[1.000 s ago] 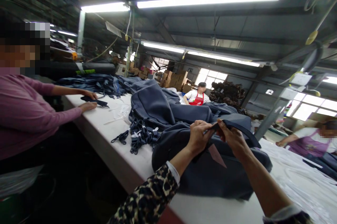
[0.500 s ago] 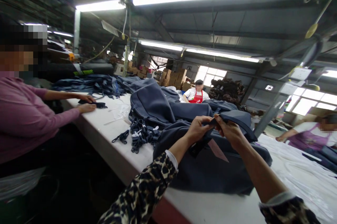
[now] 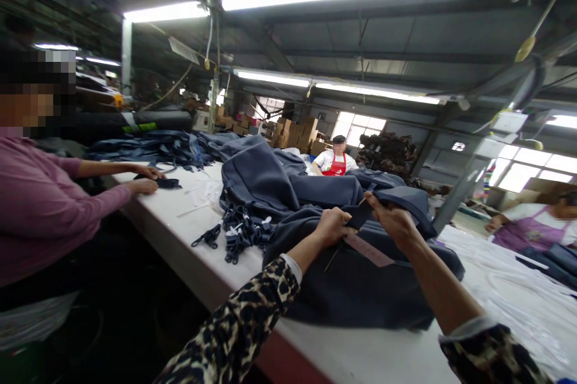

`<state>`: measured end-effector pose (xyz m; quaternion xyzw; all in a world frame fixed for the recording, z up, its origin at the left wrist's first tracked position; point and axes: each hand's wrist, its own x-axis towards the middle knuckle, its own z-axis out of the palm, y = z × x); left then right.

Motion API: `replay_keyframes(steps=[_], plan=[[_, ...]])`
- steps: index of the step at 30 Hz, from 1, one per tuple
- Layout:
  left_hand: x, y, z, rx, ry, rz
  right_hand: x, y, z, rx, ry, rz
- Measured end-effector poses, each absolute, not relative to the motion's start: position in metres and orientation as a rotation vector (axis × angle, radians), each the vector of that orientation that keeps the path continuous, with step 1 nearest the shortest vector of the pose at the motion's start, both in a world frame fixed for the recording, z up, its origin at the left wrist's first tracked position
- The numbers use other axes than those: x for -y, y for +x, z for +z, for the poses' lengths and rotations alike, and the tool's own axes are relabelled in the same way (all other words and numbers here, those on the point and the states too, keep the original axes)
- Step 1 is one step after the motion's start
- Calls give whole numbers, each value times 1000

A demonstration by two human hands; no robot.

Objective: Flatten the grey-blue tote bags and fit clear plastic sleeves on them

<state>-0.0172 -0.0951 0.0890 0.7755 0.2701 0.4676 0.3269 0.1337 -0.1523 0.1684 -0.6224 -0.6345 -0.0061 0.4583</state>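
A dark grey-blue bag (image 3: 360, 288) lies in front of me on the white table (image 3: 193, 252). My left hand (image 3: 331, 228) is closed and pinches the dark strap (image 3: 360, 214) of the bag at its lower end. My right hand (image 3: 393, 217) is closed on the same strap a little higher, where it meets the bag's padded handle (image 3: 406, 199). A pinkish tag (image 3: 367, 250) lies on the bag just below my hands. Both my sleeves have a leopard print.
More grey-blue bags (image 3: 270, 182) are piled behind. A heap of black strap pieces (image 3: 238, 231) lies left of the bag. A person in a purple sleeve (image 3: 49, 204) works at the table's left. Other people sit at the far end (image 3: 336, 161) and the right (image 3: 532, 228).
My left hand has dropped slightly and drawn the strap down and taut. The pinkish tag now lies flatter on the bag. The view has shifted a little to the left.
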Motion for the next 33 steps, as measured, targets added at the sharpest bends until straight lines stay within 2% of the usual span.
replay_keyframes(steps=[6, 10, 12, 16, 20, 27, 33], plan=[[114, -22, 72, -758, 2044, 1514, 161, 127, 169, 1610, -1612, -9], [141, -31, 58, -649, 1859, 1869, 162, 127, 170, 1626, -1609, 0], [156, -33, 45, -680, 1805, 1916, 162, 128, 170, 1636, -1608, -8], [177, -24, 12, -792, 1627, 1744, 161, 128, 167, 1631, -1599, 1], [183, 0, -6, -695, 1208, 1572, 161, 129, 162, 1563, -1579, 103], [185, 40, 4, -365, 638, 1256, 159, 135, 154, 1521, -1519, 179], [182, 39, 5, -266, 565, 1216, 169, 133, 159, 1922, -1514, 182]])
